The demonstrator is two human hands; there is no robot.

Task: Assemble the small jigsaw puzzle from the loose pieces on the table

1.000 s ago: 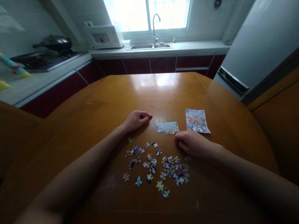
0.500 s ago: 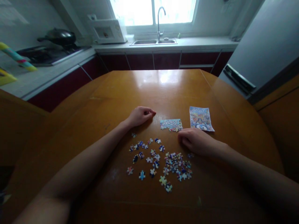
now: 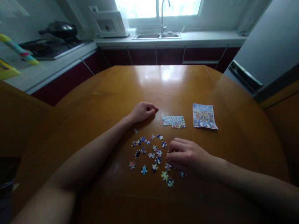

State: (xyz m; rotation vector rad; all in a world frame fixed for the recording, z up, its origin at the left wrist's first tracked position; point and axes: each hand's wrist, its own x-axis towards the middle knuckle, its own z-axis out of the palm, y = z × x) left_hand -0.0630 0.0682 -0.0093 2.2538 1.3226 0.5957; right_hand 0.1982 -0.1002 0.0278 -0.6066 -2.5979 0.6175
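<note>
Head view. The right hand (image 3: 187,155) lies palm down over the right part of the loose puzzle pieces (image 3: 149,152), which are scattered on the bench (image 3: 163,84) near the person. Its fingers bend onto the heap, but whether they grip a piece cannot be told. The left hand (image 3: 142,111) rests loosely clenched farther out, just left of the joined strip (image 3: 174,121); nothing shows in it. A printed picture sheet (image 3: 204,116) lies apart, right of the strip. Step in hand, by appearance: searching the heap for one piece. The next move calls for a fingertip pinch on a single piece without dragging its neighbours.
</note>
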